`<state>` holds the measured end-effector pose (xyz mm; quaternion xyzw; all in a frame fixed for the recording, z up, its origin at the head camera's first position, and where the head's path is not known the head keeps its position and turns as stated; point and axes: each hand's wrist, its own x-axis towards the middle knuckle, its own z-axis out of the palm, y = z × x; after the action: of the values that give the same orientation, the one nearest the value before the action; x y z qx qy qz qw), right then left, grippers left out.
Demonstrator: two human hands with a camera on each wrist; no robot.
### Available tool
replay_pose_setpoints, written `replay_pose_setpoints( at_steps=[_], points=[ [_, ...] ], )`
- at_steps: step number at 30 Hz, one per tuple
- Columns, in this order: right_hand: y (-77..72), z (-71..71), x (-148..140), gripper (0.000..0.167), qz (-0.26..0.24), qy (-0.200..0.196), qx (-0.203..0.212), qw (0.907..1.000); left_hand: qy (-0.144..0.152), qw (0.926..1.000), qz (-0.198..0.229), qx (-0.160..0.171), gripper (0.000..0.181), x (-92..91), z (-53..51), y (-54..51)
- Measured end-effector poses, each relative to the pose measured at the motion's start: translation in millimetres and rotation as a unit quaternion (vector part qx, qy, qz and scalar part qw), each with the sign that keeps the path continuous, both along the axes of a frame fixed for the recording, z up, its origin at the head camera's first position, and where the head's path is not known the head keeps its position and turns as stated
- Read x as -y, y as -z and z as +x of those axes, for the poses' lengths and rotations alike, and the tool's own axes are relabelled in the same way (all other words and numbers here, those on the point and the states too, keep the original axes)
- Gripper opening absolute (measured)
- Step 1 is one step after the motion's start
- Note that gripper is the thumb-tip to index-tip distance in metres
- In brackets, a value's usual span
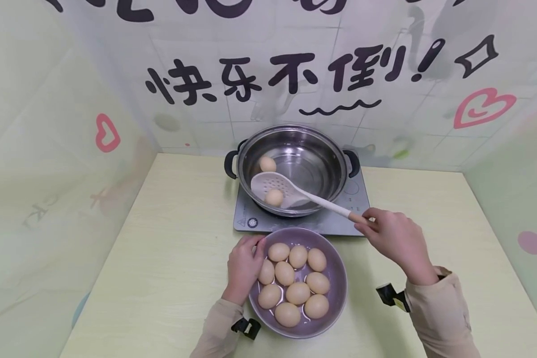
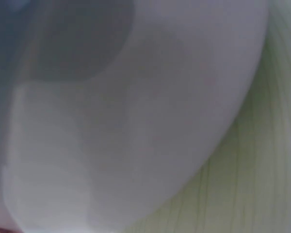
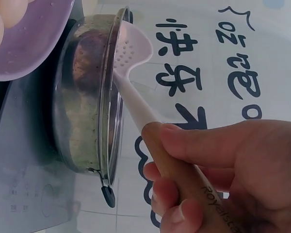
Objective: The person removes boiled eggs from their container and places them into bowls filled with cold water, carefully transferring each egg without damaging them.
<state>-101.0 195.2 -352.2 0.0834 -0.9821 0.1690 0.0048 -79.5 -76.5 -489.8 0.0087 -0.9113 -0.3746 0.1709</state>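
Observation:
My right hand (image 1: pixel 396 241) grips the wooden handle (image 3: pixel 177 170) of a pale pink slotted spoon (image 1: pixel 324 203). The spoon's perforated head reaches over the left part of a steel pot (image 1: pixel 322 174), with one egg (image 1: pixel 274 197) on it. Just beyond the head, another egg (image 1: pixel 267 164) is inside the pot. My left hand (image 1: pixel 243 268) holds the upper left rim of a purple bowl (image 1: pixel 338 288), which contains several brown eggs (image 1: pixel 298 293) and a little water. Only the bowl's blurred outer side (image 2: pixel 136 116) fills most of the left wrist view.
Under the pot is a grey induction cooktop (image 1: pixel 246 211), directly behind the bowl. Black handles (image 1: pixel 352 163) stick out from the pot's sides. A pale wooden table (image 1: pixel 170 248) carries everything. Printed sheets (image 1: pixel 197 134) enclose the back and both sides.

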Motion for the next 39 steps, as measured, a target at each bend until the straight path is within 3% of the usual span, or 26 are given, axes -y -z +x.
replay_pose_setpoints(
  at_steps=[2,9,15,23,30,39],
  points=[
    [-0.2,-1.0,0,0.009,0.003,-0.006,0.008,0.9999,0.000,1.0000,-0.001,0.002,0.012,-0.1,-0.3,0.7],
    [-1.3,-7.5,-1,0.036,0.012,-0.013,0.041,0.9990,0.001,1.0000,-0.004,0.000,0.013,-0.4,-1.2,1.9],
    [-3.8,-12.2,-5,0.046,-0.001,-0.016,0.091,0.9957,0.002,1.0000,-0.004,0.001,0.013,-0.6,-1.0,1.3],
    [-7.8,-11.3,-11,0.049,-0.001,-0.010,0.115,0.9934,0.004,1.0000,-0.005,-0.006,0.012,-0.7,-0.8,1.0],
    [-17.9,3.7,-25,0.047,-0.001,0.003,0.115,0.9934,0.005,1.0000,-0.007,-0.005,0.012,-0.4,-0.4,2.2],
    [-25.0,42.6,-49,0.034,0.008,0.014,0.094,0.9954,0.006,0.9999,-0.003,-0.015,0.012,0.3,-0.9,1.6]
  ],
)
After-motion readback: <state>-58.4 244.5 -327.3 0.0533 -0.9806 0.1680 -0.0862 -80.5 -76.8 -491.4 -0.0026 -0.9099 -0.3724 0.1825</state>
